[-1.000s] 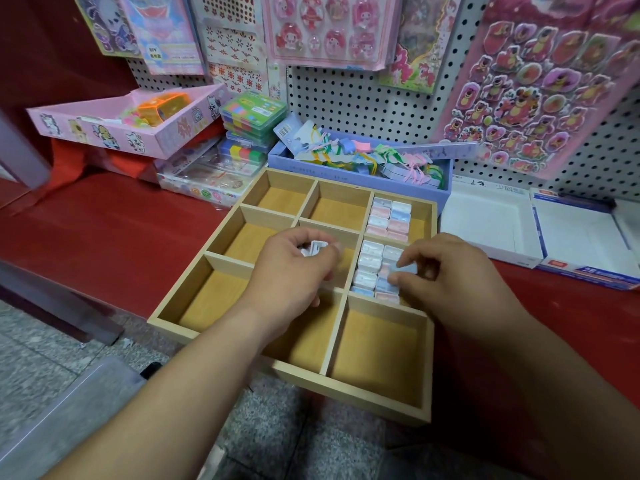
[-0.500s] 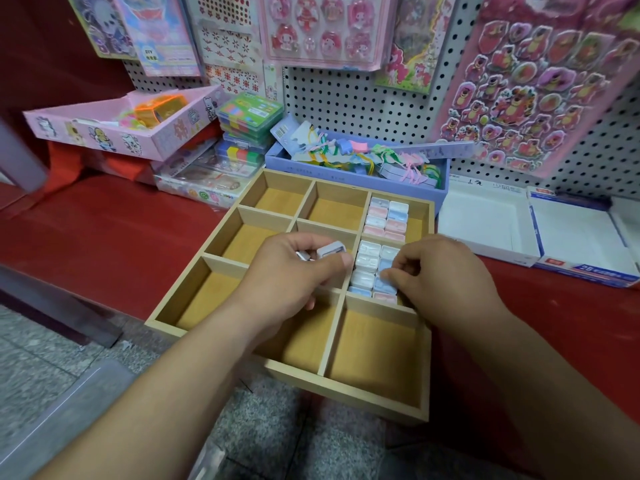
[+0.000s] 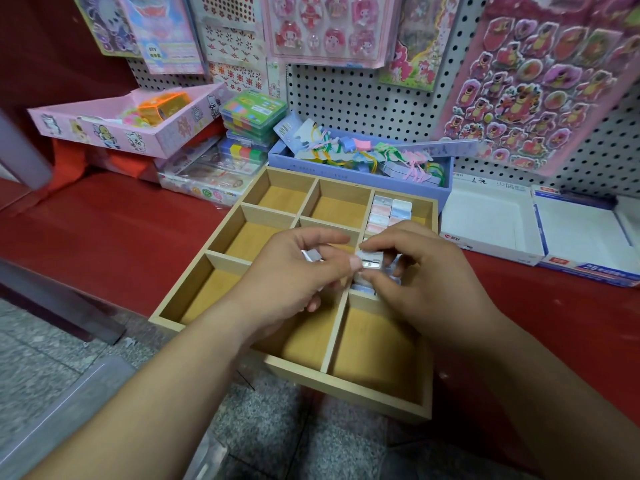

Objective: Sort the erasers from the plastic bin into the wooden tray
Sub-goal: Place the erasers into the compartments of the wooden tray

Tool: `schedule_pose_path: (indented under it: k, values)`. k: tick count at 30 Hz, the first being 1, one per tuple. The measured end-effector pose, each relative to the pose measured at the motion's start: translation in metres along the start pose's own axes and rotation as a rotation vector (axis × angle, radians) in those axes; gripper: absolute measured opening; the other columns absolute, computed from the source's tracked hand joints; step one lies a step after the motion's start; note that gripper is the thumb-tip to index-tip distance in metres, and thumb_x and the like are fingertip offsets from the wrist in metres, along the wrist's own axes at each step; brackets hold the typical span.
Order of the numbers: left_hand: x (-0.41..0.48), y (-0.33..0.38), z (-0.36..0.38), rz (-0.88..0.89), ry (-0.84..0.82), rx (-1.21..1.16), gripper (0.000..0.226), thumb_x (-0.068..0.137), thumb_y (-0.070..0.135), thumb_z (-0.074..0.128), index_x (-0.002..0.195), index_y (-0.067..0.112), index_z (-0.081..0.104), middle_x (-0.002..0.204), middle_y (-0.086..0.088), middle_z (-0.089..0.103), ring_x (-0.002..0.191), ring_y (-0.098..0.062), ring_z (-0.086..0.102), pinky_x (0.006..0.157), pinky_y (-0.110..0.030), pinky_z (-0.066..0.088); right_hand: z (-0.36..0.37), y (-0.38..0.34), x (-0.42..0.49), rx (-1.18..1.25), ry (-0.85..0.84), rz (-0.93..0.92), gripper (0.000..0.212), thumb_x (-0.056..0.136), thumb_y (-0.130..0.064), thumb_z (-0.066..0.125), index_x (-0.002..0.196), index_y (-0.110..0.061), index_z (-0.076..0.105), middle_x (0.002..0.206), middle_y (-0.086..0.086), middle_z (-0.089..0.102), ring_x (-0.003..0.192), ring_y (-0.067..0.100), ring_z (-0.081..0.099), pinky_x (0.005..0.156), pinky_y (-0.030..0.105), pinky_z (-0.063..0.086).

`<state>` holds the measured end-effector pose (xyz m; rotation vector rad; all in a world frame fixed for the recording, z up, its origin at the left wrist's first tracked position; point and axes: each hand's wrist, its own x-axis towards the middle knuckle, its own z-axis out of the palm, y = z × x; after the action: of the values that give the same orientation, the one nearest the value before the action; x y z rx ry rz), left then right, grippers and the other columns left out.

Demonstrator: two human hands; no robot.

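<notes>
Hands have closed together above middle of wooden tray. Now left hand pinches eraser, spare eraser tucked in fingers; right hand pinches same eraser. Handoff step, by the look; next, seat it squarely beside stacked erasers, tray's right-middle compartment.

matt pale wood tray; erasers look like glossy plastic; red counter smooth

pale wood tray, pastel pink, blue and white erasers, red shelf, lilac box.
</notes>
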<state>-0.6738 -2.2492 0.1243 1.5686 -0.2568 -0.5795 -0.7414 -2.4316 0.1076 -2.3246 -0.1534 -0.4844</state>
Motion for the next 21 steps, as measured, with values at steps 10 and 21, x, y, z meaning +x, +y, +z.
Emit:
schedule_pose_path:
  k: [10,21]
  values:
    - [0.0047,-0.0033,-0.0053,0.008,0.128,0.102,0.020,0.092,-0.010,0.057,0.104,0.000,0.070,0.094,-0.014,0.067,0.049,-0.011,0.046,0.037,-0.020,0.035,0.0013,0.0022,0.0034,-0.168,-0.152,0.112,0.023,0.096,-0.026,0.062,0.115,-0.034,0.071,0.093,-0.015,0.048,0.092,0.009,0.050,0.083,0.031,0.044]
    - [0.0021,-0.0048,-0.0079,-0.006,0.098,0.151,0.018,0.093,-0.007,0.061,0.094,0.009,0.068,0.084,-0.006,0.058,0.039,-0.004,0.042,0.037,-0.019,0.038,0.0007,0.0020,0.0059,-0.263,-0.177,0.177,0.013,0.088,-0.032,0.075,0.079,-0.035,0.068,0.089,-0.017,0.057,0.095,0.006,0.046,0.082,0.030,0.041]
